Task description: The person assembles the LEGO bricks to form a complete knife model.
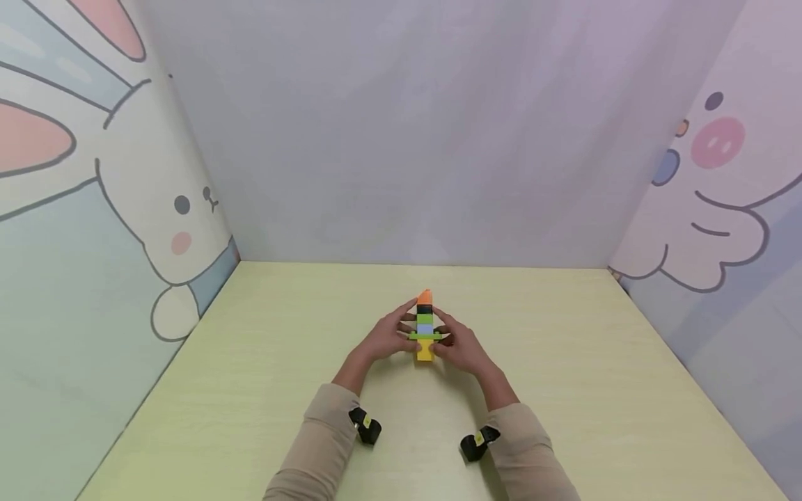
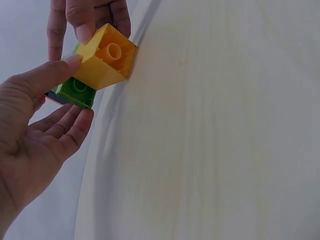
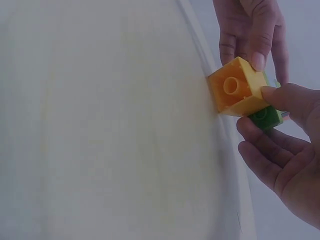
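A stack of toy building bricks point(image 1: 425, 320) is held between both hands, shaped like a small rocket. Its sloped orange piece points away at the far end, followed by black, green and light blue bricks, a wider green piece, and a yellow brick point(image 1: 425, 353) nearest the person. From the left, the left hand point(image 1: 387, 337) grips it with the thumb on the yellow brick. Opposite, the right hand point(image 1: 465, 348) grips the other side, thumb also on the yellow brick. Both wrist views show the hollow yellow underside point(image 2: 116, 52) with a round tube inside; the green piece point(image 3: 266, 117) juts out beside it.
Below the hands lies a pale wood-grain table point(image 1: 263, 362). A plain light wall point(image 1: 426, 139) rises behind its far edge. Side walls carry a cartoon rabbit point(image 1: 156, 202) at left and a pig point(image 1: 714, 181) at right. Black wrist cameras point(image 1: 365, 426) sit at both cuffs.
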{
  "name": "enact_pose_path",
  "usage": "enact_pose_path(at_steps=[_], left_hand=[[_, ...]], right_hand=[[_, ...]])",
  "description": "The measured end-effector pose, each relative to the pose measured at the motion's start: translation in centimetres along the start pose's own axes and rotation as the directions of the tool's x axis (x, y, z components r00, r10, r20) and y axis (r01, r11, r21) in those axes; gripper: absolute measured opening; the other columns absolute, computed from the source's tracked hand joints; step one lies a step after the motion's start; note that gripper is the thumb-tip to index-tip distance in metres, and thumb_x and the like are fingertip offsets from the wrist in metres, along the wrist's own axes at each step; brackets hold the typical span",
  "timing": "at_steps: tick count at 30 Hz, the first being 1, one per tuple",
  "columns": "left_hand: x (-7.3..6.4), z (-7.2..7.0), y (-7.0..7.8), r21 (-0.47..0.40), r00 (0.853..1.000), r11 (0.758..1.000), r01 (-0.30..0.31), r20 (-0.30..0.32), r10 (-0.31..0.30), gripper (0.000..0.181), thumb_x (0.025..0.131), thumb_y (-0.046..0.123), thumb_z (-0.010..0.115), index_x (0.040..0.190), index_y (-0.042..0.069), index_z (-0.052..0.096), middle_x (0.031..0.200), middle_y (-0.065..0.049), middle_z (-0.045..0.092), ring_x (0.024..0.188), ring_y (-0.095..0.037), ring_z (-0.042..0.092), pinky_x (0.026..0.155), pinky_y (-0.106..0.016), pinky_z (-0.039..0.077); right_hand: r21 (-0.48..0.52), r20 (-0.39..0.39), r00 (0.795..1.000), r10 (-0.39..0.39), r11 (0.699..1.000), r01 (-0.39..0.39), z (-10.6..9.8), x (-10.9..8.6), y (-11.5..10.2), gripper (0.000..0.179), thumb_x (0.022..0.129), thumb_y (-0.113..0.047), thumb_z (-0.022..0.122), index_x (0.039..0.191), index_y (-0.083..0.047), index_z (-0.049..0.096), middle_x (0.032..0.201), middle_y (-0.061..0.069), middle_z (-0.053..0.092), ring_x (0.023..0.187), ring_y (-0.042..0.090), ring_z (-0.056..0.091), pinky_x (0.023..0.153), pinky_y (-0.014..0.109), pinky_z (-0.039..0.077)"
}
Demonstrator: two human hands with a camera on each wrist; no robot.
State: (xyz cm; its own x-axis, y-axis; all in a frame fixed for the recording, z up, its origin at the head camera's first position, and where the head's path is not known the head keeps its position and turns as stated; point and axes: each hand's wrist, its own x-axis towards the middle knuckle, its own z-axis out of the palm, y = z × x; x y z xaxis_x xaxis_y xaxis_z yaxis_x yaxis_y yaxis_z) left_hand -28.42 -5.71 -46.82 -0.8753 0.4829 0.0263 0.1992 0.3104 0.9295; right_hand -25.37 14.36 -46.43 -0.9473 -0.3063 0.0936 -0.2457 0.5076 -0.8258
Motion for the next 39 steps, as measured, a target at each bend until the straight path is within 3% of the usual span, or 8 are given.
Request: enact_pose_path(at_steps=[11,18,23,27,34,39], left_hand=[[1.0,-0.4,0.1,-0.02,0.999,1.0,0.019,0.037,-0.018,0.089,0.079,0.0,0.072,0.149,0.021,0.022,0.123,-0.014,0.049,0.109,-0.029,0.053,0.08,-0.038,0.05],[1.4,-0.6,-0.3,-0.016,0.997,0.998,0.057,0.051,-0.056,0.087,0.079,0.004,0.073,0.148,0.014,0.023,0.121,-0.015,0.051,0.106,-0.028,0.054,0.08,-0.039,0.049],[1.6,-0.9,-0.7,-0.008,0.996,0.997,0.075,0.05,-0.075,0.083,0.079,0.006,0.074,0.147,0.008,0.026,0.119,-0.014,0.054,0.102,-0.025,0.056,0.084,-0.041,0.047],[1.6,-0.8,-0.9,-0.008,0.995,0.998,0.065,0.074,-0.064,0.079,0.08,0.005,0.072,0.145,0.003,0.028,0.117,-0.015,0.055,0.1,-0.024,0.057,0.085,-0.04,0.047],[1.8,-0.9,-0.8,-0.016,0.994,0.996,0.088,0.071,-0.087,0.076,0.081,0.004,0.071,0.144,0.003,0.03,0.117,-0.013,0.055,0.099,-0.023,0.057,0.086,-0.04,0.046],[1.3,-0.9,-0.4,-0.024,0.993,0.995,0.098,0.07,-0.097,0.076,0.08,0.004,0.072,0.144,0.002,0.03,0.117,-0.014,0.055,0.099,-0.023,0.056,0.085,-0.04,0.046]], right_hand=[[0.067,0.077,0.997,-0.007,0.998,0.002,-0.7,1.4,0.7,0.071,0.086,-0.006,0.067,0.146,-0.009,0.029,0.113,0.016,0.057,0.094,0.027,0.058,0.076,0.039,0.049],[0.116,0.133,0.988,-0.078,0.991,0.063,-1.2,1.7,1.3,0.07,0.087,-0.017,0.066,0.146,-0.008,0.029,0.106,0.016,0.057,0.093,0.026,0.057,0.079,0.041,0.046],[0.123,0.16,0.987,-0.006,0.992,-0.014,-1.1,2.2,1.4,0.07,0.086,-0.016,0.066,0.146,-0.007,0.03,0.107,0.014,0.058,0.099,0.026,0.055,0.084,0.044,0.043],[0.096,0.17,0.984,0.05,0.993,-0.067,-1.1,2.4,1.5,0.067,0.086,-0.014,0.066,0.144,-0.005,0.034,0.11,0.014,0.057,0.097,0.025,0.053,0.081,0.04,0.042],[0.103,0.182,0.981,0.063,0.991,-0.082,-1.3,2.7,1.4,0.064,0.086,-0.013,0.066,0.142,-0.002,0.037,0.114,0.016,0.056,0.094,0.025,0.049,0.079,0.039,0.04],[0.122,0.209,0.975,0.072,0.988,-0.099,-1.6,1.8,-0.4,0.063,0.087,-0.009,0.063,0.141,0.002,0.034,0.114,0.02,0.054,0.093,0.026,0.048,0.079,0.039,0.039]])
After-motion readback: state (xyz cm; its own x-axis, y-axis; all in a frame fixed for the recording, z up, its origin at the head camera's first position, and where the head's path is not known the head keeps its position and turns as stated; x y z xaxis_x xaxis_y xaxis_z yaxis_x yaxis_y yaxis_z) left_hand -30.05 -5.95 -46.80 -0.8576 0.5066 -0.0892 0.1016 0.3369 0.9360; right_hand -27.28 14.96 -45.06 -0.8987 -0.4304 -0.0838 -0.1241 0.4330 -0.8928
